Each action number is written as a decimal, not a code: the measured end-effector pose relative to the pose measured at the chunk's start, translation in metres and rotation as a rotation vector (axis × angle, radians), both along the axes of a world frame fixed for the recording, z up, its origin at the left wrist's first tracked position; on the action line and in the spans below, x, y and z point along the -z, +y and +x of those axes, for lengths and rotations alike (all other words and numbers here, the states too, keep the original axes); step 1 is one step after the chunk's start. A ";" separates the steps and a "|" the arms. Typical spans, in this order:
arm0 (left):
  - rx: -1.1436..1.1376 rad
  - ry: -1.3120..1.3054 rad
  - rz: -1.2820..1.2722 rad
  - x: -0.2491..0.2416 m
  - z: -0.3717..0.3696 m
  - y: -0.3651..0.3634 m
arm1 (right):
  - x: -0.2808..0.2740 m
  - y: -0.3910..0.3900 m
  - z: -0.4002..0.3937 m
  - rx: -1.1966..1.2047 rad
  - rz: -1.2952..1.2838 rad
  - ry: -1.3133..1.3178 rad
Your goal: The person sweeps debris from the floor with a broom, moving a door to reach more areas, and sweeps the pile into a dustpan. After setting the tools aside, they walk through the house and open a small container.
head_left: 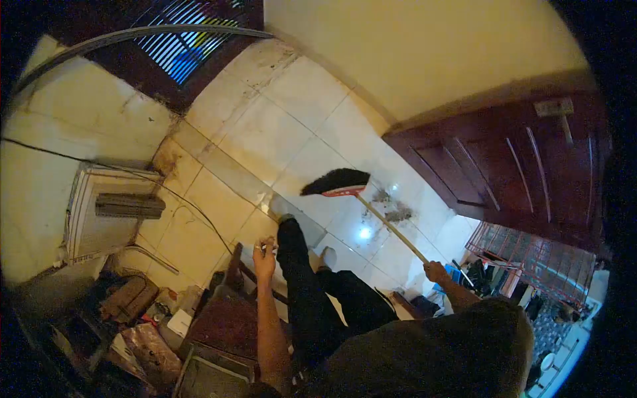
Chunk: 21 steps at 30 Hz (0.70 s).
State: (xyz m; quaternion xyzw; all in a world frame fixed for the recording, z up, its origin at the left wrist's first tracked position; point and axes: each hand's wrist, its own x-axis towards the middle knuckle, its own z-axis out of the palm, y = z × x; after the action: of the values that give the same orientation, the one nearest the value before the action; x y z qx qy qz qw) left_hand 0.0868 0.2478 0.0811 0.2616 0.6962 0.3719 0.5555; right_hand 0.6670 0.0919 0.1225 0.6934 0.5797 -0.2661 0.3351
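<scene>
My right hand [436,272] is wrapped round the pale handle of a broom [391,227]. The broom's dark bristles and red head rest on or just above the tiled floor [285,126], ahead of my feet. Beside the bristles lie patches of dark dirt [399,213]. Down by my leg hangs my left hand [264,255], its fingers curled. A small pale bit shows at those fingertips, too small to name.
A dark red door [504,159] stands at the right, with a red wire rack [531,262] below it. On the left, a pale panel [83,212] leans by the wall near a thin black cable [192,202]. Bags and a dark red seat [222,318] crowd the lower left.
</scene>
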 end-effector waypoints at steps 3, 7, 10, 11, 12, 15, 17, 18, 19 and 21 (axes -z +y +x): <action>-0.020 -0.076 -0.026 0.004 0.027 -0.046 | -0.052 -0.010 0.017 -0.039 -0.036 0.093; 0.001 -0.084 0.012 -0.009 0.053 -0.097 | -0.061 0.019 0.016 -0.044 0.157 0.133; -0.056 -0.119 -0.045 0.007 0.061 -0.130 | -0.029 0.100 -0.032 -0.131 0.259 0.250; -0.084 -0.147 -0.035 0.008 0.064 -0.141 | -0.030 0.137 -0.071 -0.001 0.254 0.250; -0.097 -0.147 -0.049 0.003 0.065 -0.146 | -0.021 0.173 -0.098 -0.049 0.233 0.307; -0.085 -0.076 -0.105 -0.009 0.065 -0.160 | 0.037 0.267 -0.182 -0.118 0.405 0.473; -0.199 -0.120 -0.001 0.001 0.065 -0.171 | 0.078 0.329 -0.242 -0.219 0.441 0.548; -0.149 -0.090 -0.088 -0.002 0.061 -0.175 | 0.110 0.357 -0.264 -0.313 0.422 0.583; -0.156 -0.090 -0.095 0.002 0.062 -0.181 | 0.128 0.379 -0.291 -0.676 0.436 0.554; -0.183 -0.118 -0.101 0.008 0.061 -0.190 | 0.124 0.390 -0.344 -0.198 0.262 0.541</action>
State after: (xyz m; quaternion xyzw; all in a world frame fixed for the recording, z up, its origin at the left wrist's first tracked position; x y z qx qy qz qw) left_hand 0.1474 0.0576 0.0726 0.1465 0.7011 0.4002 0.5717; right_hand 0.3231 0.4817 -0.0020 0.5751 0.7418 -0.3300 0.1008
